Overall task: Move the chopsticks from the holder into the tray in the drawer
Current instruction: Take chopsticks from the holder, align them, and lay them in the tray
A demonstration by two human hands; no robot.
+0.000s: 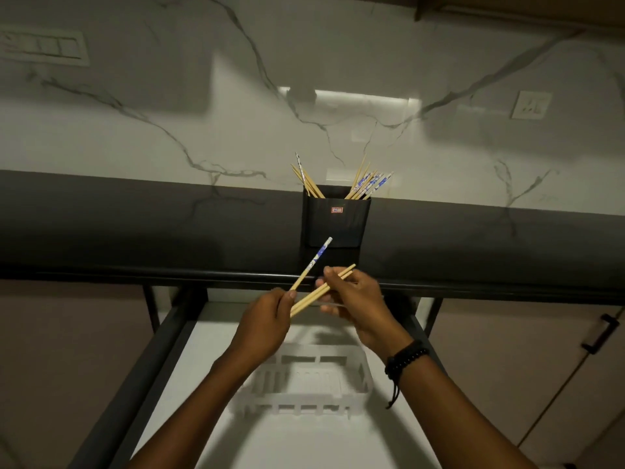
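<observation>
Two bare forearms show in the lower part of the view, at about 7 and 5 o'clock, each ending in a bare hand: the left hand (267, 319) and the right hand (358, 299). The right wrist wears a black beaded bracelet (407, 358), its small round beads strung in a close band. From the bracelet's 7 o'clock side a thin black cord (394, 392) hangs in a short loose tail.

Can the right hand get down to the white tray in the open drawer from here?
Probably yes. The drawer is open and the tray lies uncovered below the right hand, which grips two plain chopsticks; nothing stands between. The left hand holds a patterned chopstick.
</observation>
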